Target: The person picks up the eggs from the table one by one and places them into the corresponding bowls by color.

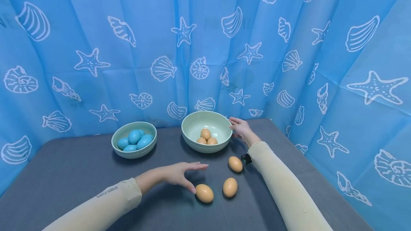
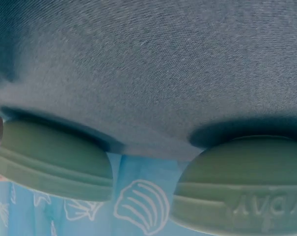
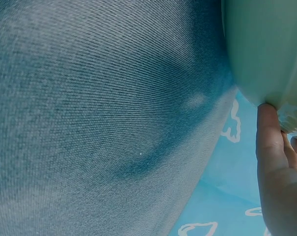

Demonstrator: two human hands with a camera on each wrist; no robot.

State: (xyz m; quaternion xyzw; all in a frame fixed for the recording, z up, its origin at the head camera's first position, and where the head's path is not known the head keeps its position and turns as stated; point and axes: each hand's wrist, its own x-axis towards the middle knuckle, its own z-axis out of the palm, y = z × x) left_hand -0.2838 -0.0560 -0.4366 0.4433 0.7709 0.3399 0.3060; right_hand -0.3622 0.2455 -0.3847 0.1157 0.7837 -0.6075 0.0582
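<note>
My left hand (image 1: 176, 173) reaches over the table with fingers extended and thumb spread apart from them. Its thumb tip is right at the left end of a brown egg (image 1: 204, 193). At the larger pale green bowl (image 1: 205, 149), my right hand (image 1: 241, 129) holds the right side, fingertips over the rim and thumb (image 3: 270, 132) against the outer wall. Three brown eggs (image 1: 206, 133) show inside that bowl. Two more lie on the table: one brown egg (image 1: 230, 187) beside the first, another egg (image 1: 235, 164) nearer the right wrist.
A smaller green bowl (image 1: 134, 155) with several blue eggs (image 1: 135, 137) stands to the left. The dark grey cloth (image 1: 173, 213) covers the table. Behind and to the right hangs a blue curtain (image 1: 205, 92) with white shell prints, close to the table's back edge.
</note>
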